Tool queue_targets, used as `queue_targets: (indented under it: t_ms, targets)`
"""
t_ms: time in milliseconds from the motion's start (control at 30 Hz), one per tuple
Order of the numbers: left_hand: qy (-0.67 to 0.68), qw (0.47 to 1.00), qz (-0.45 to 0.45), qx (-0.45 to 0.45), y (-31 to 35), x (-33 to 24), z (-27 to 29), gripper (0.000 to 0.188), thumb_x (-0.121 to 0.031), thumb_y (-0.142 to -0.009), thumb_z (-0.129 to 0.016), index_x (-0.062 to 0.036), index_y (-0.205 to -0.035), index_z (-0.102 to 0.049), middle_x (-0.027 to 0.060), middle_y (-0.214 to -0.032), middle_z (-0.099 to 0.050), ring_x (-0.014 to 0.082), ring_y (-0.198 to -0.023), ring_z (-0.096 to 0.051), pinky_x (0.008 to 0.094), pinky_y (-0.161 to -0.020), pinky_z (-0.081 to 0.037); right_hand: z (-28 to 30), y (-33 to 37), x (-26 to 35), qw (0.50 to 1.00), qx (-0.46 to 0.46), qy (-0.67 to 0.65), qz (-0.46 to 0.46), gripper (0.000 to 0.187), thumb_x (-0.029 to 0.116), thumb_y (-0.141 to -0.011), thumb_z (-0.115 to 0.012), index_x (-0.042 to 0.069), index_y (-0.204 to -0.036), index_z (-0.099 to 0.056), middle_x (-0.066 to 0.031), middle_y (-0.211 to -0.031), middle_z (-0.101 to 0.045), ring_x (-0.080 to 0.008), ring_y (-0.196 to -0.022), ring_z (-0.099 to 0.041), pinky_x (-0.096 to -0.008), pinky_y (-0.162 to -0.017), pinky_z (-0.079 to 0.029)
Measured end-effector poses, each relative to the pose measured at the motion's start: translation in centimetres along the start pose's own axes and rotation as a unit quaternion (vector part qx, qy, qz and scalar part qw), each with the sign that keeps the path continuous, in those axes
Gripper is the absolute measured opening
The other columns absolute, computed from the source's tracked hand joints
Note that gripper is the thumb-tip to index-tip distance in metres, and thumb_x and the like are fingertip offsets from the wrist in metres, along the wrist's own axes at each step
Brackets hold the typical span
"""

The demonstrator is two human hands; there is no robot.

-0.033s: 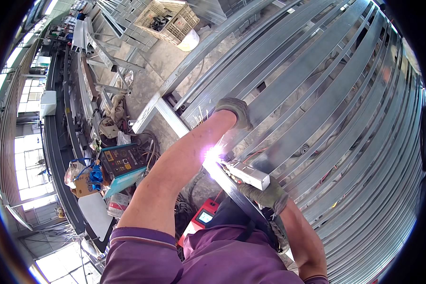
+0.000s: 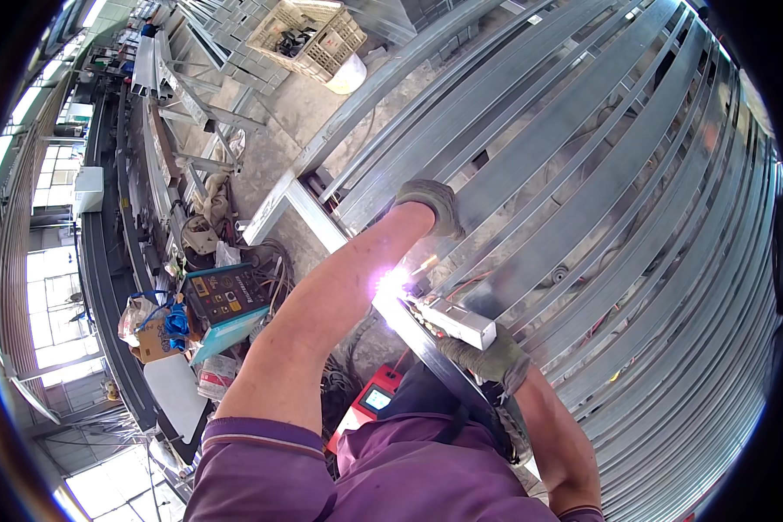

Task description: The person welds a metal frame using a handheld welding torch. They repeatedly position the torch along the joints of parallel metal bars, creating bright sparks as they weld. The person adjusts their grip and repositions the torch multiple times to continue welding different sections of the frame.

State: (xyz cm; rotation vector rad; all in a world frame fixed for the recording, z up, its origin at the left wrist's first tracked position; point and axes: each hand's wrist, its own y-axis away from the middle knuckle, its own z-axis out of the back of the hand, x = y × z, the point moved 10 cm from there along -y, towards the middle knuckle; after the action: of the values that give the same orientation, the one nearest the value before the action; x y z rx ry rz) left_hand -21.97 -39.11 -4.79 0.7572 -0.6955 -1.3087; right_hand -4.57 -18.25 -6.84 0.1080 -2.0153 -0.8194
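Note:
My left hand [image 2: 433,207], in a grey-green work glove, is closed over a metal slat [image 2: 483,193] of a large frame of long, parallel grey slats. Its fingertips are partly hidden. In my right hand [image 2: 496,358], gloved alike, is a welding gun [image 2: 459,323] with a boxy silver body. The gun's tip points left at a steel bar [image 2: 435,355] running along the frame's near end. Between tip and bar burns a dazzling white-violet glow [image 2: 393,285], which hides the spot where they meet. My left forearm passes close to the left of that glow.
A red device with a small screen [image 2: 376,398] sits by my waist. Left of my arm stand a dark-panelled machine [image 2: 228,294] and heaped cables. A beige plastic crate [image 2: 317,39] and a white bucket [image 2: 348,75] are on the floor beyond. Metal stands [image 2: 202,113] rise at far left.
The sparks above my left forearm have gone, and a short orange streak shows right of the glow. Both hands and the welding gun have not visibly moved.

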Motion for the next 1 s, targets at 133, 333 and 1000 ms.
queue_targets:
  t_ms: [133,333,1000]
  targets:
    - [0.006,1.0,-0.001,-0.001,-0.3,0.1,-0.3,0.072,-0.07,-0.09,-0.078,-0.0113,-0.132,-0.082,0.0135,-0.122,-0.083,0.0349,-0.116,-0.078,0.0469,-0.101,-0.061,-0.4,-0.3,-1.2,0.993,0.015,-0.106,-0.041,0.053,0.024,-0.1,-0.087,0.004,-0.146,-0.069,-0.0104,-0.133,-0.081,-0.0178,-0.121,-0.076,-0.0322,-0.103,-0.061]
    - [0.009,1.0,0.006,0.006,0.2,0.2,0.0,0.073,-0.07,-0.09,-0.079,-0.0102,-0.132,-0.082,0.0137,-0.122,-0.083,0.0345,-0.116,-0.079,0.0464,-0.101,-0.061,0.2,1.2,2.5,0.999,-0.008,0.049,-0.009,0.054,0.026,-0.101,-0.087,0.004,-0.147,-0.069,-0.0115,-0.135,-0.08,-0.0177,-0.122,-0.076,-0.0328,-0.104,-0.061]
    - [0.014,1.0,0.014,0.008,0.1,0.4,-0.3,0.072,-0.068,-0.09,-0.08,-0.01,-0.133,-0.082,0.0131,-0.124,-0.084,0.0323,-0.117,-0.079,0.0447,-0.1,-0.062,0.1,0.6,-1.7,0.997,0.006,-0.058,-0.054,0.059,0.03,-0.097,-0.091,0.004,-0.146,-0.069,-0.0109,-0.134,-0.08,-0.0191,-0.122,-0.077,-0.0326,-0.105,-0.062]
